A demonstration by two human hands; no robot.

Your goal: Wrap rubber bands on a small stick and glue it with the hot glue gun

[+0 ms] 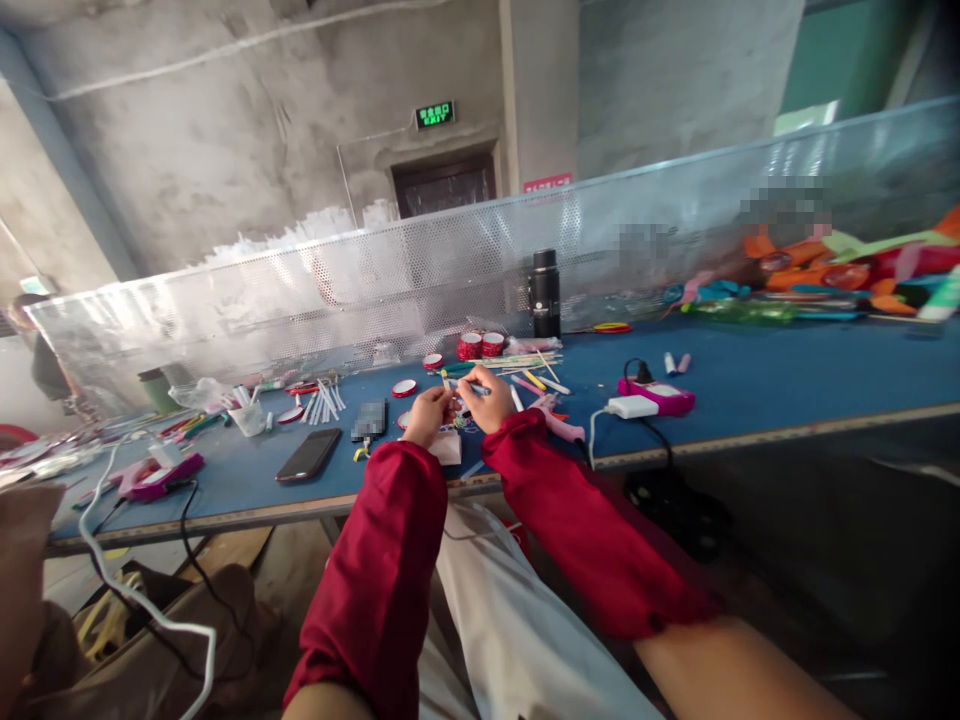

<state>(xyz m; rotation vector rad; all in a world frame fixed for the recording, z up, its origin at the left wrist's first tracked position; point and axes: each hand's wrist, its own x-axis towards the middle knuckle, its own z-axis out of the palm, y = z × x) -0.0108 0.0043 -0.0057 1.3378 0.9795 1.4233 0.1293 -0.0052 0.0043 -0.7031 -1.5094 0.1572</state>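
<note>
Currently my 2 hands work close together above the near side of a blue table (757, 370), both in red sleeves. My left hand (429, 415) is pinched nearly closed around a small yellow-tipped piece (445, 380), which stands up at the fingertips. My right hand (487, 402), just to the right, is curled closed on a slim pen-like tool (478, 388); the gap between fingers and thumb is too small to make out, and I cannot tell whether the tool touches the piece.

Just below my hands, near the table edge, sits a pale block (448, 448). To the left lie a dark phone (308, 455) and, farther left, a white cup (247, 418) with sticks in it. On the far side, 2 red rolls (481, 346) stand near a black bottle (545, 295). Just right of my right hand are pink strips (564, 428); farther right, a white charger (632, 407) is by a purple power strip (675, 399), and 2 markers (676, 363) lie beyond it.
</note>
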